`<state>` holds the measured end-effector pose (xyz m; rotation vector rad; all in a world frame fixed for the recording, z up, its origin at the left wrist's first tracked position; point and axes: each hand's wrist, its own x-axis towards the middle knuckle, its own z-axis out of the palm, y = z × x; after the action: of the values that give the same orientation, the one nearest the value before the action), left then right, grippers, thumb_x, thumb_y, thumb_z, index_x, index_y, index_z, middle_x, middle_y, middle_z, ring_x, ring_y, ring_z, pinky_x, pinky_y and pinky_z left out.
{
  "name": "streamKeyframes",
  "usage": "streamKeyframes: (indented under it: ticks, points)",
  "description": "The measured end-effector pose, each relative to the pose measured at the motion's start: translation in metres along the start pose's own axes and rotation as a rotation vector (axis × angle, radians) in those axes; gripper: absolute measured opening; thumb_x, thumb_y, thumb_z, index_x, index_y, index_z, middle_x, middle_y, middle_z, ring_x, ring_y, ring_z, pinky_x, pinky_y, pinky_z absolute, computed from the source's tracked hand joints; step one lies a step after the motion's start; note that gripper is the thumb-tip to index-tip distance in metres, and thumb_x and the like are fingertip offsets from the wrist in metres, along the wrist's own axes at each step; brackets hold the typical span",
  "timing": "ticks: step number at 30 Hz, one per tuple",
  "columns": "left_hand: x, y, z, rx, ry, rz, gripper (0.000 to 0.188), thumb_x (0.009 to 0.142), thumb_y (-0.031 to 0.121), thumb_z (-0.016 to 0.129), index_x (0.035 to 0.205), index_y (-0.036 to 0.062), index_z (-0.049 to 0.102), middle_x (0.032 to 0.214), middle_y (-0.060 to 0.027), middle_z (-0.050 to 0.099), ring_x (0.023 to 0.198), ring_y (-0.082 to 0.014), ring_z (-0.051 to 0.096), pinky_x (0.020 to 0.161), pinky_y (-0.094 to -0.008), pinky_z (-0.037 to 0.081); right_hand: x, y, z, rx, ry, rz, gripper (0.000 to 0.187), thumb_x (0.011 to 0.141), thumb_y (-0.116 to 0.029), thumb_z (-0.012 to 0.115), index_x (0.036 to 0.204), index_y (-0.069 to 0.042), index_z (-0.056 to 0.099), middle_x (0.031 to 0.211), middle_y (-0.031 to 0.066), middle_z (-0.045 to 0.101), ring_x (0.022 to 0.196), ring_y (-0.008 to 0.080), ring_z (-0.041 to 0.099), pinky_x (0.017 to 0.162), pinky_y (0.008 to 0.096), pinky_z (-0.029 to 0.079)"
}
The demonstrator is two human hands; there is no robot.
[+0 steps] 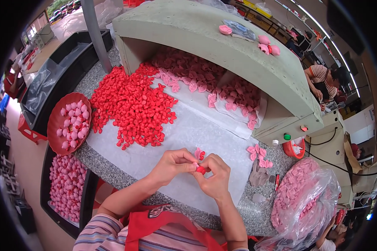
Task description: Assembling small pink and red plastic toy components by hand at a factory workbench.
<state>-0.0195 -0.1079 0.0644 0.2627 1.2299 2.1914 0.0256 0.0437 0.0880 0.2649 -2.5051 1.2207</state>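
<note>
Close together over the white sheet [155, 140], my two hands pinch a small red and pink soft plastic piece [201, 170]. My left hand [171, 166] grips its pink side between thumb and fingers. On the red side, my right hand [215, 179] presses with thumb and fingertips; its other fingers curl in. Just beyond my fingertips lies a loose pink piece [197, 152] with a small red piece [202, 155] against it. A big heap of small red pieces [134, 104] covers the sheet's far left.
Pink pieces [228, 98] fill the opening of a pale green metal housing [205, 31]. At left are a red bowl [54, 121] of pink balls and a black crate [46, 190] of pink and red ones. A clear bag [310, 201] of pink pieces sits right; a person [322, 81] works beyond.
</note>
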Motion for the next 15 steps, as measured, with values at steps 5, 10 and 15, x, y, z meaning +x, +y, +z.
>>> streamKeyframes:
  ticks: [5,10,15]
  points:
    - [0.011,-0.001,-0.033,0.08,-0.05,0.065,0.012,0.075,-0.006,0.06,0.086,-0.0033,0.06,0.089,-0.0082,0.056,0.084,-0.0166,0.059,0.074,-0.0272,0.05,0.027,0.0,-0.004,-0.137,-0.277,0.06,0.028,0.063,-0.015,0.073,0.082,-0.002,0.056,0.075,0.0091,0.059,0.069,0.0225,0.058,0.061,0.0318,0.045]
    - [0.016,0.002,-0.048,0.453,0.223,0.417,0.012,0.072,-0.007,0.063,0.083,-0.0007,0.062,0.094,-0.0098,0.054,0.091,-0.0196,0.058,0.082,-0.0301,0.049,0.115,0.034,0.034,-0.038,-0.256,0.254,0.043,0.067,-0.031,0.071,0.099,-0.004,0.06,0.088,0.0127,0.063,0.079,0.026,0.061,0.07,0.034,0.047]
    - [0.032,-0.015,-0.058,1.054,0.276,0.632,0.015,0.066,-0.003,0.069,0.079,0.0019,0.062,0.093,-0.0091,0.054,0.084,-0.0195,0.059,0.07,-0.0285,0.05,0.153,0.054,0.096,-0.454,-0.472,0.41,0.039,0.063,-0.04,0.071,0.08,-0.005,0.065,0.08,0.0131,0.065,0.078,0.0261,0.062,0.07,0.0335,0.048]
